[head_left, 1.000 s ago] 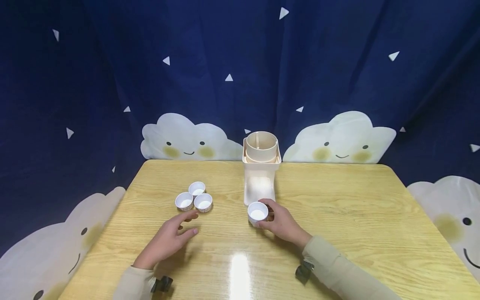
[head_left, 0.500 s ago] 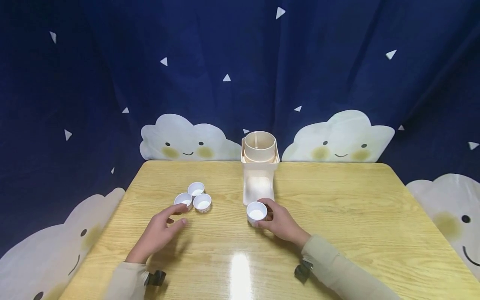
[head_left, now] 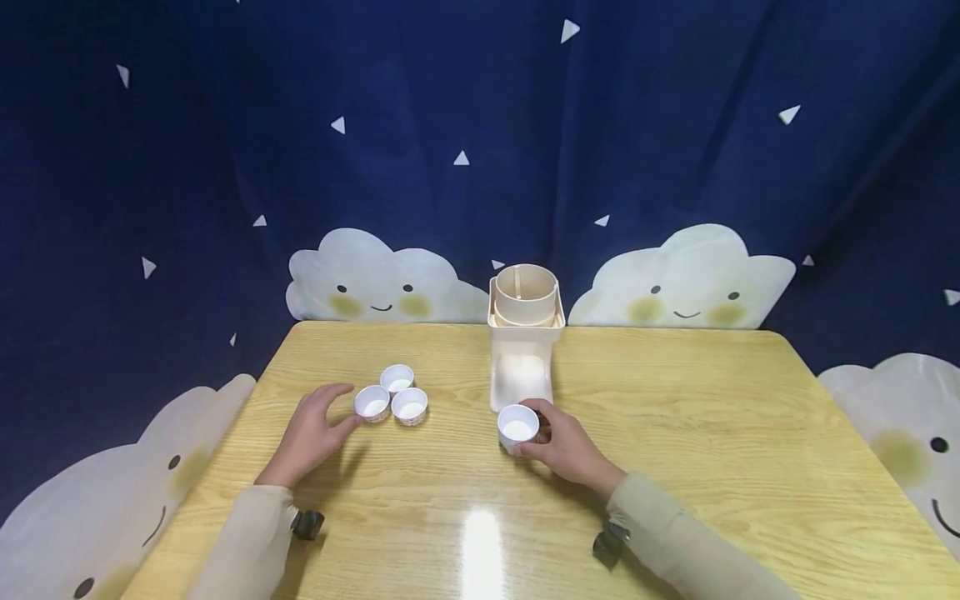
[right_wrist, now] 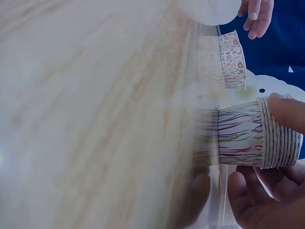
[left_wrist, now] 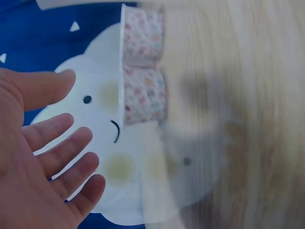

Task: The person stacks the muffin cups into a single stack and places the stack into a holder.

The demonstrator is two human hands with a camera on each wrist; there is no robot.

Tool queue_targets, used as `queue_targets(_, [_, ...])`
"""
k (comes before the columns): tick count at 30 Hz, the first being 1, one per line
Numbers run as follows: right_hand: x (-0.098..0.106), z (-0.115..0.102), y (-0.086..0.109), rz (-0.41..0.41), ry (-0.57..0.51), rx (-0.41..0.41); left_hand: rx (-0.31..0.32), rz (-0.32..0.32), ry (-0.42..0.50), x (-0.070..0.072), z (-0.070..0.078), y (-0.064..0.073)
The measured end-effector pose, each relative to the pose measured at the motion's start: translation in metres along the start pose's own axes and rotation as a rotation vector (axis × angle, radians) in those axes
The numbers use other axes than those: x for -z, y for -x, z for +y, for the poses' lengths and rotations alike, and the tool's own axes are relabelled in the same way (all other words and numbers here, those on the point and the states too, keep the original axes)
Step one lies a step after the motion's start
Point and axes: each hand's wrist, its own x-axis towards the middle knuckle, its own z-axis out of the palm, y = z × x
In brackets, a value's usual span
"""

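Nested white paper baking cups [right_wrist: 240, 133], printed with coloured wavy lines, stand upright as a stack on the wooden table. My right hand [head_left: 566, 446] holds this stack from its right side, thumb and fingers around the upper rims. To the left, three white baking cups stand close together: a left one [head_left: 372, 404], a back one [head_left: 397, 379] and a right one [head_left: 410, 407]. Their sides carry a small floral print in the left wrist view. My left hand [head_left: 311, 433] hovers just left of the left cup, its thumb and fingers apart with nothing between them.
A beige plastic dispenser [head_left: 521, 367] with a round open tube on top stands behind the held stack, near the back edge of the wooden table [head_left: 675, 417]. A dark blue curtain [head_left: 420, 100] with white clouds hangs behind.
My left hand has moved left, from in front of the three cups to the left side of the left cup. The right hand keeps its hold on the stack in the same place.
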Motion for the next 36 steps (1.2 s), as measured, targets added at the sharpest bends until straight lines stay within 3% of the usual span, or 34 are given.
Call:
queue_targets(15, [0.002,0.001,-0.001,-0.025,0.032,-0.007,0.141,-0.179,-0.007,-0.022,-0.024,-0.021])
queue_targets(26, [0.003,0.0,-0.001,-0.018,0.017,-0.01,0.135,-0.17,0.011,-0.027,-0.025,-0.032])
queue_targets(36, [0.003,-0.001,-0.002,-0.008,0.032,0.004,0.106,-0.167,0.042,-0.026,-0.029,-0.032])
